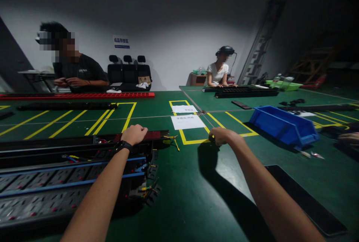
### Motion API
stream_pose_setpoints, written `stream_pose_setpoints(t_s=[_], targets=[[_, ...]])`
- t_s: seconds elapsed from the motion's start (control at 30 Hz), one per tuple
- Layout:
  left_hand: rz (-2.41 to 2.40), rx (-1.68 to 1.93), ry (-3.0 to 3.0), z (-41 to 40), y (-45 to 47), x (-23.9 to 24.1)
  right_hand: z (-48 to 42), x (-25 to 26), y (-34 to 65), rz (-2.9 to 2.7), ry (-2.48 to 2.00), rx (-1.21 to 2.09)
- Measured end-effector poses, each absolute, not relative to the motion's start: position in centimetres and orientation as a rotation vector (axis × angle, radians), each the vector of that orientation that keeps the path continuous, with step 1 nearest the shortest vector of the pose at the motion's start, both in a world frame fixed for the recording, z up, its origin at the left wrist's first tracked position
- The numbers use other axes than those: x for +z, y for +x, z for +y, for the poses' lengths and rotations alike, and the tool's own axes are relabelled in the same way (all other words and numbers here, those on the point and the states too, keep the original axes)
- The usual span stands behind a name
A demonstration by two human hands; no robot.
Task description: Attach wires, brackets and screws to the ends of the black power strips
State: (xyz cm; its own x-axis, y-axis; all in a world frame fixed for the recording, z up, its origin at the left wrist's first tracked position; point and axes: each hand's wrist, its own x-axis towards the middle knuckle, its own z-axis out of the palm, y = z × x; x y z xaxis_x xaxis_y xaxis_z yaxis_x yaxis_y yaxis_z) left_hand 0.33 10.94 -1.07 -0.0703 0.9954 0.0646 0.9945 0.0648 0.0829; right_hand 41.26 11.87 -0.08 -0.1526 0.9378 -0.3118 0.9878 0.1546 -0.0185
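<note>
- Only the head view here, so: the left hand point(134, 134) is hovering over or resting on the end of a long black strip point(106, 139), right by its dark red end section point(153, 135). Fingers are curling down away from the camera, so I can't tell if they're gripping anything. A dark wristband point(122, 146) is sitting on that wrist.
- Some yellow wire point(177, 143) is poking out past the end of that strip, onto the green bench point(174, 201).
- Nearer on the left, rows of black sockets point(42, 178) are lying between blue rails point(64, 168), with little red dots showing.
- The right hand point(221, 136) is reaching out over the bench, well apart from the left one. Its fingers are bending inward around something dark, or just shadow, honestly can't tell.
- White paper sheets point(188, 121) are lying between and beyond the two hands, partly over yellow lines point(183, 137).
- Off to the right, a blue bin point(283, 128) is standing on the bench, and a flat dark slab point(305, 199) is lying beside the right forearm.
- Across the way, a person in a dark shirt point(86, 70) and a person in a white shirt point(217, 73) are working.
</note>
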Motion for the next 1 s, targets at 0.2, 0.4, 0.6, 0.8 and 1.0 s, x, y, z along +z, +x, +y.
stream_pose_setpoints(t_s=[0.2,0.4,0.6,0.8,1.0], targets=[[2.280,0.177,2.132,10.8,0.3,-1.0,11.9,0.3,39.5,2.463,1.919,-0.168],[2.278,0.181,2.128,10.6,0.5,-0.9,11.9,-1.7,34.9,2.795,2.119,-0.195],[2.275,0.187,2.121,10.7,0.5,-0.9,11.5,-4.5,31.9,2.851,2.185,-0.307],[2.279,0.193,2.112,10.6,0.5,-0.8,11.0,-5.9,30.3,2.901,2.183,-0.456],[2.290,0.198,2.110,10.7,0.5,-1.0,10.8,-6.1,29.8,2.931,2.181,-0.536]])
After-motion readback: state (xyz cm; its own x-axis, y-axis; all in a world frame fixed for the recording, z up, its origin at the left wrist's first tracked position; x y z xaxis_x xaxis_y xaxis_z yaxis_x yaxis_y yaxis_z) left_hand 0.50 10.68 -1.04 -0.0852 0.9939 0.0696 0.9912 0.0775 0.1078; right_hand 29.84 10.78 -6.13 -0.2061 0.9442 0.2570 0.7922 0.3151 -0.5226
